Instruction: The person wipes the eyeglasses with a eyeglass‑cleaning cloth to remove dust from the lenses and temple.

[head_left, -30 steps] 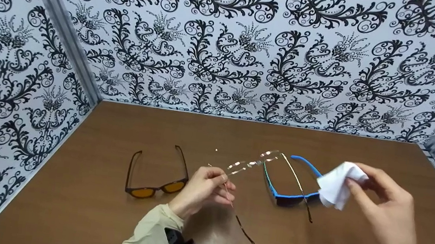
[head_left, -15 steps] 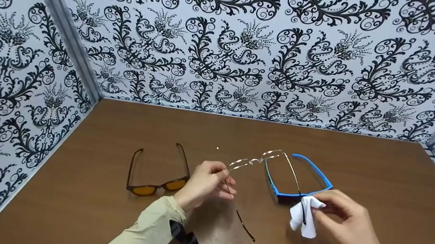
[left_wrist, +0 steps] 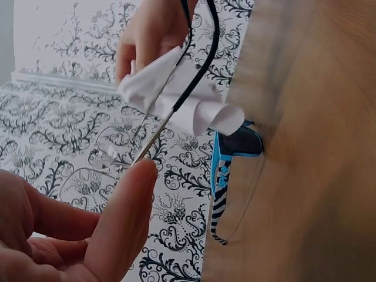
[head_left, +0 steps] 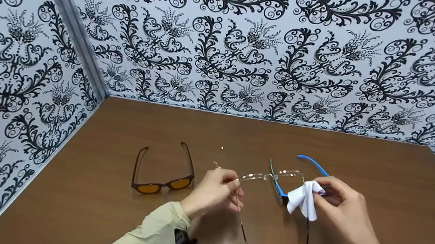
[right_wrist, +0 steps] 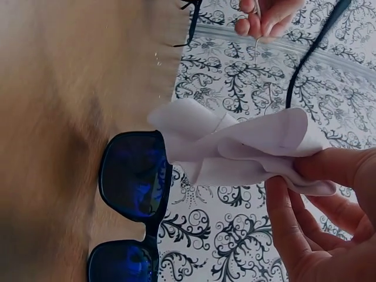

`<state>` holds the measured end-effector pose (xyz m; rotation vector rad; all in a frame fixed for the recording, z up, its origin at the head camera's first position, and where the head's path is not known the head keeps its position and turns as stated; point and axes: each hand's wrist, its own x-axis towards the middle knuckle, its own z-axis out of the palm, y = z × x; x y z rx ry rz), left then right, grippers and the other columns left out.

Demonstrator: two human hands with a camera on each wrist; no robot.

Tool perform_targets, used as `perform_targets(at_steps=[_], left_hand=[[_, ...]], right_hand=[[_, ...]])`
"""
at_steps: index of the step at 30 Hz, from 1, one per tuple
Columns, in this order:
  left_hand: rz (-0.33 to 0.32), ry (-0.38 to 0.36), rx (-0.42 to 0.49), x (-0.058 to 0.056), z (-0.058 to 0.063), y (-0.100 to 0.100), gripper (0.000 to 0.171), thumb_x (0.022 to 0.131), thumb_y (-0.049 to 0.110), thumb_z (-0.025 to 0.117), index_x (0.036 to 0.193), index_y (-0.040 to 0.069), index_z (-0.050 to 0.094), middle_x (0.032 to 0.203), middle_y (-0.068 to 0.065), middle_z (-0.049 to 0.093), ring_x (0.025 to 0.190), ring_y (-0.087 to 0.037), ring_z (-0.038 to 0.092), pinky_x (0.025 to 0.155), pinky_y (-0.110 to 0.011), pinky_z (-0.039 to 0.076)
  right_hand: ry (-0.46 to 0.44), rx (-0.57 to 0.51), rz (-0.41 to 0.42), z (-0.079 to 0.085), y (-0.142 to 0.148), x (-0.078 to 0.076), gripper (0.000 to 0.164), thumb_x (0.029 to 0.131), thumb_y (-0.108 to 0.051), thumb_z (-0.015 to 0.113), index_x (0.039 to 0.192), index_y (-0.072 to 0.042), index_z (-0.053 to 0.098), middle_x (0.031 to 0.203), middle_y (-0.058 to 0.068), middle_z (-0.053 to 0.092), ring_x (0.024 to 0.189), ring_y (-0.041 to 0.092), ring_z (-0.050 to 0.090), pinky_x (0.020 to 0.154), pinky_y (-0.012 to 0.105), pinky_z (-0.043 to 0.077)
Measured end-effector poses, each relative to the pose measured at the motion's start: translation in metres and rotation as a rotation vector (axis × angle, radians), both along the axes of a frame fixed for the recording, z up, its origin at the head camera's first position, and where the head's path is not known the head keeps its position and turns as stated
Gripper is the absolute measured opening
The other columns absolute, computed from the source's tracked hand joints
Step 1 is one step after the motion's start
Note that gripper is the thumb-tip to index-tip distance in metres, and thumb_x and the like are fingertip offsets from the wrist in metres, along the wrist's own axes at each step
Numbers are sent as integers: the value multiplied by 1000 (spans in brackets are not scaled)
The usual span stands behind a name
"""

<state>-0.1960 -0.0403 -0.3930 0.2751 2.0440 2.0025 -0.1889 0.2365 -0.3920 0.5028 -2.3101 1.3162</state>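
My left hand pinches thin-framed clear eyeglasses near one hinge, between thumb and fingers. The glasses are held above the table, both dark-tipped temples pointing back toward me. My right hand pinches a white cloth, which drapes over the other temple. The tip of that temple sticks out below the cloth. In the left wrist view the cloth lies against the thin metal temple. Folds of the cloth hang between thumb and fingers in the right wrist view.
Blue-framed sunglasses lie on the brown table behind the cloth, partly hidden. Dark-framed glasses with amber lenses rest to the left, temples unfolded. A patterned wall closes off the back, another the left side.
My right hand has come left and brought the cloth from apart onto the temple, then up along it. The eyeglasses have tilted, with their lens front lower at the right.
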Motion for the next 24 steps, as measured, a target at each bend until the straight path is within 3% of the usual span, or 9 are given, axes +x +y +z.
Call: perform_targets(at_steps=[9, 16, 24], left_hand=[[-53, 39, -56, 3, 0, 6, 20, 94, -8, 47, 78, -10, 58, 72, -14, 63, 58, -24, 66, 56, -38, 58], [1, 63, -61, 1, 1, 8, 20, 94, -7, 49, 77, -10, 59, 68, -11, 62, 60, -31, 68, 59, -47, 57], [68, 74, -43, -4, 0, 6, 19, 95, -6, 50, 80, -8, 62, 71, -13, 63, 62, -33, 68, 60, -47, 57]], right_hand=[[-13, 28, -35, 9, 6, -11, 28, 75, 16, 71, 97, -1, 70, 93, 9, 68, 81, 3, 64, 69, 15, 53], [12, 10, -4, 10, 7, -7, 31, 73, 21, 70, 96, 0, 69, 91, 6, 67, 81, 5, 64, 69, 16, 53], [58, 31, 76, 3, 10, 6, 38, 65, 26, 72, 93, 1, 69, 88, 2, 67, 78, 4, 65, 65, 17, 54]])
